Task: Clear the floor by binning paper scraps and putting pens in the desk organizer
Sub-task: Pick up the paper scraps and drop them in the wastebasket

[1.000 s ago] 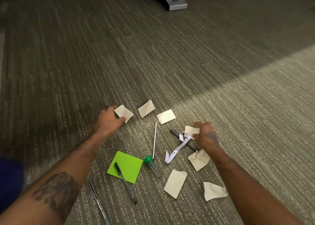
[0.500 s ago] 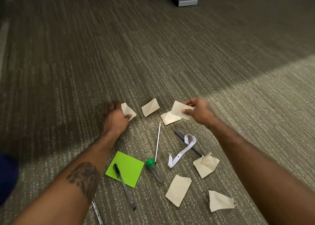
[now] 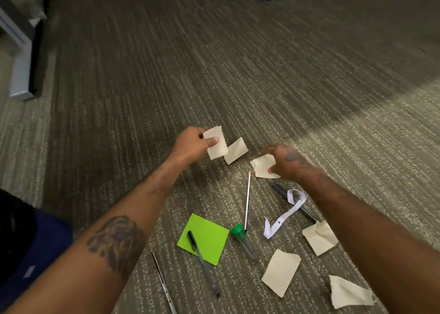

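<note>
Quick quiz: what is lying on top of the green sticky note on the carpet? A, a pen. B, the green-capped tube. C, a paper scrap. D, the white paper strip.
A: a dark pen lies slantwise across the green sticky note; the other things lie off it.

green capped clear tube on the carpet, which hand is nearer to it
Right. The right hand, gripping a cream paper scrap, hovers up and right of the green-capped clear tube. The left hand, holding another scrap, is farther up-left.

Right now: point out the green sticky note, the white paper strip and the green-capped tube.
green sticky note (image 3: 209, 232), head view, bare upper-right area.
white paper strip (image 3: 287, 215), head view, straight middle section.
green-capped tube (image 3: 237, 230), head view, green cap.
</note>
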The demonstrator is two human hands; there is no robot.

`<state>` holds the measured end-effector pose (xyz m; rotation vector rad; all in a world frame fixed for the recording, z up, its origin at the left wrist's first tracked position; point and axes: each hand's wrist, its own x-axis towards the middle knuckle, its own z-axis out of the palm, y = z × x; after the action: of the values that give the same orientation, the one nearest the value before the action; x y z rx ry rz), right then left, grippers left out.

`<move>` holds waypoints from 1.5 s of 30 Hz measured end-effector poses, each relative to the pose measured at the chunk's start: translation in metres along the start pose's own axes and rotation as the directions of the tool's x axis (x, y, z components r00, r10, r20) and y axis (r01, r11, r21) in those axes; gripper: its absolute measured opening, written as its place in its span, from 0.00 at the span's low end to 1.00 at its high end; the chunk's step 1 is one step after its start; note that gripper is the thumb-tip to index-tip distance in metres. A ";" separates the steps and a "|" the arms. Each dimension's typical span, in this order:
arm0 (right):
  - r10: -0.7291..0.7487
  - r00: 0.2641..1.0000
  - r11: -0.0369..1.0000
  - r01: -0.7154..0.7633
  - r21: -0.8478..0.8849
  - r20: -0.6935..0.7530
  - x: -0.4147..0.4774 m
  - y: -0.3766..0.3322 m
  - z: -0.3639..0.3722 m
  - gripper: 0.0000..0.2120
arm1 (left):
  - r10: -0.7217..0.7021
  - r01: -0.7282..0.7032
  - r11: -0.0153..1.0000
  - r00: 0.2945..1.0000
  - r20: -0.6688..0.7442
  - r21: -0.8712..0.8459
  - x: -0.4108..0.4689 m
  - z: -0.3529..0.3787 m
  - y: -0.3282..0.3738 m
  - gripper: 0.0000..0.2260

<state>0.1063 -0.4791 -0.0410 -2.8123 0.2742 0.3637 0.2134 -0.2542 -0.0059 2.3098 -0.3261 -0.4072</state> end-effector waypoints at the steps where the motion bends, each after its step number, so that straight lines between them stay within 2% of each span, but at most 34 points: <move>1: -0.001 1.000 1.000 0.001 -0.003 -0.019 0.000 0.000 0.000 0.29 | -0.001 0.001 1.000 0.999 0.044 -0.010 0.004 0.004 0.001 0.14; 5: 0.036 0.998 0.999 -0.038 -0.020 -0.057 -0.002 0.003 -0.005 0.26 | 0.035 -0.042 0.998 0.989 0.146 0.043 0.012 0.028 0.009 0.18; 8: 0.064 0.993 0.997 -0.068 -0.035 -0.100 -0.003 0.010 -0.015 0.17 | 0.038 -0.066 0.987 0.981 0.192 0.146 0.016 0.049 0.012 0.21; 10: 0.119 0.987 0.993 -0.117 0.025 -0.112 -0.004 0.019 -0.020 0.09 | 0.044 -0.082 0.981 0.975 0.216 0.173 0.016 0.059 0.013 0.20; 12: 0.185 0.974 0.977 -0.167 0.132 -0.132 -0.006 0.033 -0.024 0.06 | 0.053 -0.087 0.984 0.976 0.211 0.156 0.016 0.067 0.013 0.21; 14: 0.235 0.962 0.953 -0.201 0.228 -0.136 -0.011 0.044 -0.032 0.05 | 0.060 -0.091 0.980 0.983 0.175 0.176 0.015 0.070 0.013 0.20; 18: 0.246 0.960 0.925 -0.191 0.329 -0.132 -0.019 0.051 -0.044 0.05 | 0.102 -0.134 0.966 0.983 0.152 0.222 0.012 0.070 0.015 0.14; 23: 0.238 0.949 0.928 -0.159 0.337 -0.208 -0.025 0.032 -0.057 0.08 | 0.153 -0.172 0.971 0.981 0.121 0.166 -0.002 0.036 0.022 0.07; 27: 0.168 0.952 0.952 -0.089 0.292 -0.256 -0.029 -0.013 -0.073 0.08 | 0.098 -0.099 0.995 0.995 0.030 0.031 -0.021 -0.022 0.017 0.05; 33: 0.078 0.953 0.941 0.026 0.336 -0.292 -0.028 -0.116 -0.096 0.07 | 0.055 -0.081 0.990 0.977 -0.205 -0.118 -0.076 -0.145 0.006 0.12; 35: 0.032 0.952 0.933 0.081 0.350 -0.305 -0.029 -0.157 -0.100 0.08 | 0.048 -0.087 0.987 0.960 -0.277 -0.132 -0.100 -0.182 0.000 0.15; 38: -0.051 0.957 0.909 0.162 0.385 -0.284 -0.034 -0.220 -0.103 0.15 | 0.042 -0.071 0.995 0.933 -0.356 -0.069 -0.133 -0.234 -0.013 0.09; 41: -0.173 0.946 0.875 0.275 0.397 -0.275 -0.045 -0.287 -0.108 0.14 | -0.014 -0.037 0.994 0.885 -0.465 -0.100 -0.168 -0.285 -0.031 0.08; 45: -0.283 0.917 0.811 0.386 0.440 -0.281 -0.073 -0.365 -0.108 0.16 | -0.089 0.012 0.992 0.773 -0.629 -0.126 -0.221 -0.341 -0.064 0.07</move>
<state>0.1418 -0.1587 0.1745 -2.3242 -0.0911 -0.0751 0.1489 0.0856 0.2167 2.1918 0.1000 0.3383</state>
